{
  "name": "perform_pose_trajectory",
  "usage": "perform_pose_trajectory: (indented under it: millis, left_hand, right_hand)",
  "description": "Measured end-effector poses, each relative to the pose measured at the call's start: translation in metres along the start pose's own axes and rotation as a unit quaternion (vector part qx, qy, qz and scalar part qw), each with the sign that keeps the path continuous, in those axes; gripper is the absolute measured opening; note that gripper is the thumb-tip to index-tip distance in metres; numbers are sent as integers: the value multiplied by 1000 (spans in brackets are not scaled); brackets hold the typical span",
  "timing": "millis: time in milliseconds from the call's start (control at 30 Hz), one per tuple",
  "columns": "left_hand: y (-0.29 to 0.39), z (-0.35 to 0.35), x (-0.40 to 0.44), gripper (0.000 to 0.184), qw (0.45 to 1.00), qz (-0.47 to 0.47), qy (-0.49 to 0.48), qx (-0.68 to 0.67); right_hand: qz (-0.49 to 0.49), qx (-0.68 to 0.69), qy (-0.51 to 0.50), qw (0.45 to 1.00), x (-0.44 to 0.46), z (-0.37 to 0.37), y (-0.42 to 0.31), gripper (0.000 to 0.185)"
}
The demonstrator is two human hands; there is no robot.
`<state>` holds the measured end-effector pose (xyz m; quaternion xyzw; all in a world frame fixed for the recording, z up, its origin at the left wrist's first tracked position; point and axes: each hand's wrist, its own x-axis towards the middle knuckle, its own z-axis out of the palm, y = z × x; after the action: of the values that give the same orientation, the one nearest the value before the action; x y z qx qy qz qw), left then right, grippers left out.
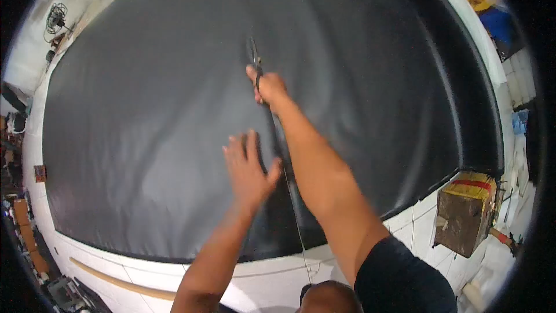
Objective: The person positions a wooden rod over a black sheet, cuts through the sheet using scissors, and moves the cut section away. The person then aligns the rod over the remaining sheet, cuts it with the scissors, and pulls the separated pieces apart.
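Note:
A large black sheet, smooth and slightly glossy like vinyl or leatherette, is spread over the white tiled floor. My right hand is closed round the handles of a pair of scissors, whose blades point away from me over the middle of the sheet. From the near edge a straight slit runs up to the scissors, with pale floor showing in its lower part. My left hand lies just left of this slit, fingers spread and a little blurred, holding nothing. Whether its palm presses the sheet I cannot tell.
At the right near corner stands a worn brown box with a yellow and red top. A long wooden strip lies at the near left. Coiled black cable sits at the far left. Clutter lines both sides, and the sheet's right side is folded or rolled.

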<state>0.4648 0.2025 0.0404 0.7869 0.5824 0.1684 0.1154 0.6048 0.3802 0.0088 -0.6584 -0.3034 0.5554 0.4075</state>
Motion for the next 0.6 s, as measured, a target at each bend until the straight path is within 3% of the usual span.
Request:
perform_pose_trajectory:
  millis: [133,200,500,600]
  left_hand:
    - [-34,26,68,84,999,16,12,33]
    - [-36,31,64,87,997,-8,-45,58]
    - [-32,19,77,95,995,-23,-88,39]
    - [-34,23,78,95,994,-34,-97,33]
  right_hand:
    - [-2,-54,12,998,-2,0,-1,54]
    - [-9,-32,13,999,0,1,-1,55]
    - [12,-67,57,996,-10,6,-14,58]
    - [86,-43,28,995,-12,2,-20,59]
